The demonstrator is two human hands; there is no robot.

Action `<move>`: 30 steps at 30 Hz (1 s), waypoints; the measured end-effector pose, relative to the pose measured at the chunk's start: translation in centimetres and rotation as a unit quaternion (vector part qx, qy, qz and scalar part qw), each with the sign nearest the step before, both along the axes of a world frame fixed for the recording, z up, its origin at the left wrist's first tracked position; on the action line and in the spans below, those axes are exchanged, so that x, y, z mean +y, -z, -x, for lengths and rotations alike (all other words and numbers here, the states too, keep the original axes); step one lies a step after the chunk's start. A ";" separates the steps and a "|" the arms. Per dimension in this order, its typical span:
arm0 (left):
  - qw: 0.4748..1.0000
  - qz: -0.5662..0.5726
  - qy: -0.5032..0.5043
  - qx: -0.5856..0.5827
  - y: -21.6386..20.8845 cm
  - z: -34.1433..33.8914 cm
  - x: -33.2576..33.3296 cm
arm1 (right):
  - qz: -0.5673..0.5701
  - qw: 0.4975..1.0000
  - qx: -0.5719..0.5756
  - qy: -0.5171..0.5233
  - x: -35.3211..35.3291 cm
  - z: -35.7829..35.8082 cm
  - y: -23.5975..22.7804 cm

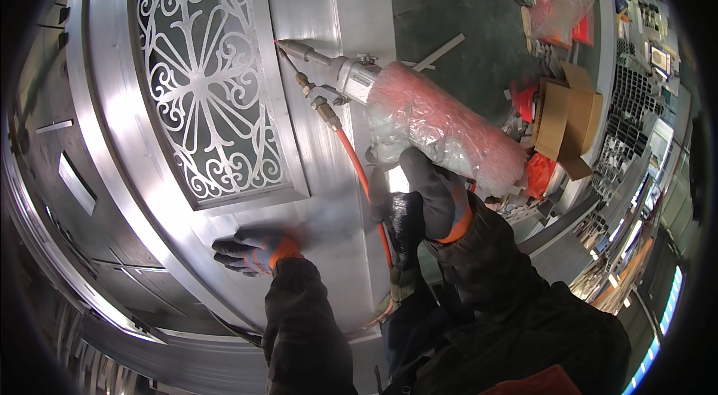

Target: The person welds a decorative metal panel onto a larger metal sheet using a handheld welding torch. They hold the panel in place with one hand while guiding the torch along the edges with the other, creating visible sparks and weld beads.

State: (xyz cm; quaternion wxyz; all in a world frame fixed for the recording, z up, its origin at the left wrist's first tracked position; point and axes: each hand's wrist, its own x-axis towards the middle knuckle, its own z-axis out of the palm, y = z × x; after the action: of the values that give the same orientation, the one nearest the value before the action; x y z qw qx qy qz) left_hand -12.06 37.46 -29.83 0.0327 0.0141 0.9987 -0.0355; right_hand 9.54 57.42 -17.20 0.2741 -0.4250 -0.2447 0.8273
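- Right hand (pixel 440 197), gloved: fingers appear wrapped round the grip beneath the welding gun (pixel 357 81); their tips are partly hidden, so exact closure cannot be told.
- Gun lies aslant over the metal door panel (pixel 329 234), nozzle (pixel 307 51) at the raised frame (pixel 275 107) bordering the grille. Red spot at the tip; contact cannot be judged.
- Left hand (pixel 258 251), gloved: laid flat on the panel below the grille, fingers close together, pinching nothing; presumably a brace for the leaning body.
- Orange hose (pixel 353 156) with brass fittings (pixel 323 107) runs beside the nozzle, its slim tip converging there.
- Gun body sleeved in crinkled clear bubble wrap (pixel 449 126), reddish beneath, likely against scuffs.
- Panel: smooth, brushed, silvery sheet. Grille (pixel 199 75): flat pale scrollwork, curls round a radiating centre, matte and grainy.
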 end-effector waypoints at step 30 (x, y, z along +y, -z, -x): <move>1.000 0.008 0.001 0.014 0.0 -0.2 0.2 | 0.075 0.988 0.126 0.044 0.7 -0.3 0.6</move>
State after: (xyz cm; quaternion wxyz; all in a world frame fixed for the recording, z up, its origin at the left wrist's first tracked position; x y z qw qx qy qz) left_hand -11.87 37.67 -29.82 0.0185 0.0146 0.9988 -0.0440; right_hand 9.83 58.16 -17.79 0.3058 -0.3468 -0.1267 0.8776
